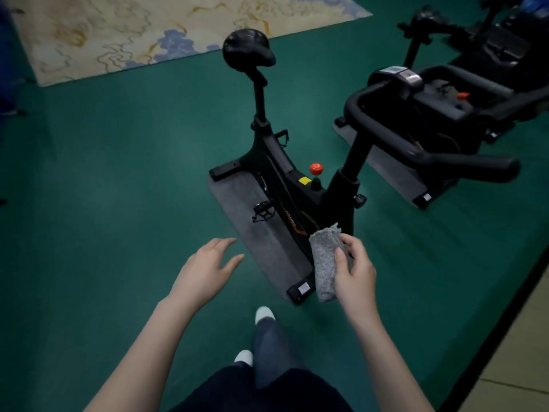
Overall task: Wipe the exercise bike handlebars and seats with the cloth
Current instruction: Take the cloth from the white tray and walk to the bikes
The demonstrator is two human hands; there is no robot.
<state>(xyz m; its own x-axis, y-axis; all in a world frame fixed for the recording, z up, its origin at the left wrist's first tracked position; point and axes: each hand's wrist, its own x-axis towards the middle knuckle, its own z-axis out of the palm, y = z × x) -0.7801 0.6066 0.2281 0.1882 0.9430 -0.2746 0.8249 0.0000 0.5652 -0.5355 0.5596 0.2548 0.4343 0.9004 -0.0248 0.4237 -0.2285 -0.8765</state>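
Green floor (104, 173) fills the room, and a pale patterned rug (118, 34) lies far ahead of the left hand (205, 272). That hand holds nothing: its fingers are loosely spread and a little bent, palm down, above the floor and apart from everything else. The right hand (355, 275) grasps a folded grey cloth (325, 263), with the thumb laid across its near face and the fingers curled behind it. The cloth stands roughly upright, one end poking above the fingers and the other hanging below the palm. Just beyond the right hand stands a black bike (285, 185) on a grey mat (252, 227), whose near corner lies between the two hands, closer to the right one. In this view the cloth overlaps the bike's front foot, though I cannot tell whether they touch. A red knob (316, 168) sits on the frame straight ahead of the cloth. The seat (248, 50) rises on its post well ahead, roughly midway between the hands, and neither hand touches it. The handlebars (475, 165) reach out ahead and to the right of the right hand, also untouched. Beyond them stands a second bike (475, 55). Two pale-socked feet (264, 313) show below the hands.
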